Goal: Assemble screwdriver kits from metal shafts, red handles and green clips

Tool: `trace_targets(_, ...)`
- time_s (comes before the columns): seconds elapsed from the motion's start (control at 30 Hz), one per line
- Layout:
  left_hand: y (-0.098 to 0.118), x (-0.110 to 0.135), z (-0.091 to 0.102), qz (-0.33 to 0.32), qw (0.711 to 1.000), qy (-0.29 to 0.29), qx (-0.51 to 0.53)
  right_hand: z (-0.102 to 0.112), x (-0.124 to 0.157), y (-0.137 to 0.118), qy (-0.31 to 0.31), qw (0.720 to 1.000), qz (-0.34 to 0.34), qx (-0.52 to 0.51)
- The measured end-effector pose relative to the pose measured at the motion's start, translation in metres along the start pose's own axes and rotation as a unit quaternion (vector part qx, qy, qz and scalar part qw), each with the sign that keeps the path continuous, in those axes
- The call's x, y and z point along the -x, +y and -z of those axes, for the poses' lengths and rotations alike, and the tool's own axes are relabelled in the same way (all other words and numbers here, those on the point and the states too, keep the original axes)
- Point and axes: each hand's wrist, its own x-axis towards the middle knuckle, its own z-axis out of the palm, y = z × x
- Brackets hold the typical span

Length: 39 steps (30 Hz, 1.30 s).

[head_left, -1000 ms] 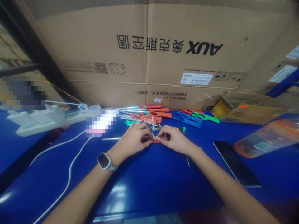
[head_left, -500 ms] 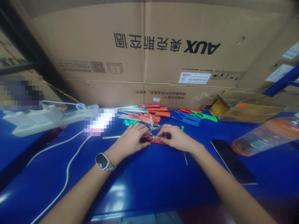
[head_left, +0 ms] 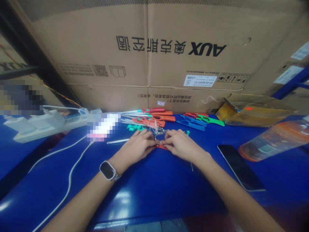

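Note:
A red stick-lighter casing (head_left: 161,147) lies on the blue table in front of me, its inside facing up and mostly covered by fingers. My left hand (head_left: 140,144) pinches its left part, fingers closed. From the right, my right hand (head_left: 180,144) holds it too, fingertips nearly meeting the left ones over small parts I cannot make out. A metal tube (head_left: 117,141) sticks out to the left from under my left hand. Just behind the hands are thin white wires (head_left: 156,130) and small green plastic pieces (head_left: 135,127).
Several stick lighters (head_left: 161,118) with red and orange handles lie behind. Blue casings (head_left: 191,123) and a green one (head_left: 212,120) are right of them. At right are a phone (head_left: 240,167), a plastic bottle (head_left: 272,141) and an opened packet (head_left: 256,112); a power strip (head_left: 48,129) stands left.
Both hands have moved inward along the red lighter casing, so their fingertips are closer together and hide more of it. The other objects have stayed put.

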Motion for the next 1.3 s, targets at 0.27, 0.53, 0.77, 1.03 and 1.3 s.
trace_targets(0.27, 0.009, -0.001, 0.002, 0.003, 1.000, 0.016, -0.017, -0.002, -0.001, 0.000, 0.008, 1.000, -0.014, -0.005)
trace_targets(0.53, -0.018, 0.009, 0.018, 0.082, 0.973, 0.146, 0.161, -0.003, -0.003, 0.002, 0.033, 0.998, -0.032, -0.036)
trace_targets(0.77, -0.049, 0.022, 0.015, 0.129, 0.977, 0.013, 0.168, -0.013, -0.024, -0.013, 0.120, 0.977, -0.035, -0.170)
trace_targets(1.03, -0.051, 0.020, 0.011, 0.115, 0.982, -0.005, 0.148, -0.016, -0.055, -0.022, 0.133, 0.944, -0.047, -0.300)
trace_targets(1.3, -0.045, 0.020, 0.013, 0.117, 0.985, -0.022, 0.122, -0.018, -0.023, -0.008, 0.105, 0.957, -0.058, -0.263)
